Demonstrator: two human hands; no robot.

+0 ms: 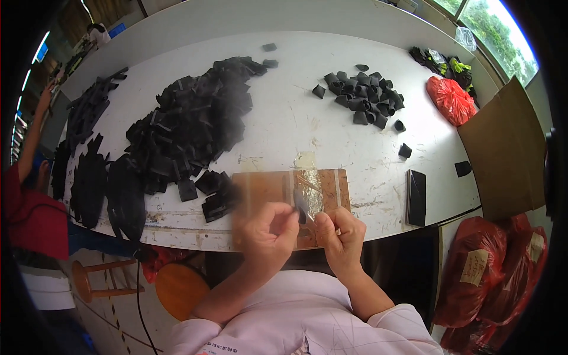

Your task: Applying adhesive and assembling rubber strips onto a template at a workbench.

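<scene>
A brown board [269, 186] lies at the table's near edge, with shiny clear tape [312, 184] across its middle. Over it, my left hand [269, 234] is closed in a pinch, slightly blurred, on a small black piece [302, 207] that looks like fabric. Close beside it, my right hand [343, 234] is closed, thumb against the fingers, by the lower end of the shiny tape; what it pinches I cannot make out. A large pile of flat black pieces [189, 112] spreads to the left of the board. Folded black pieces [367, 94] form a smaller heap at the far right.
Long black strips [89, 112] lie at the table's left end. A black phone-like slab [416, 198], a red plastic bag [451, 100] and a cardboard sheet [506, 148] are on the right. Red sacks [473, 272] stand below. Wooden stools [180, 290] and another person's arm [35, 127] are at left.
</scene>
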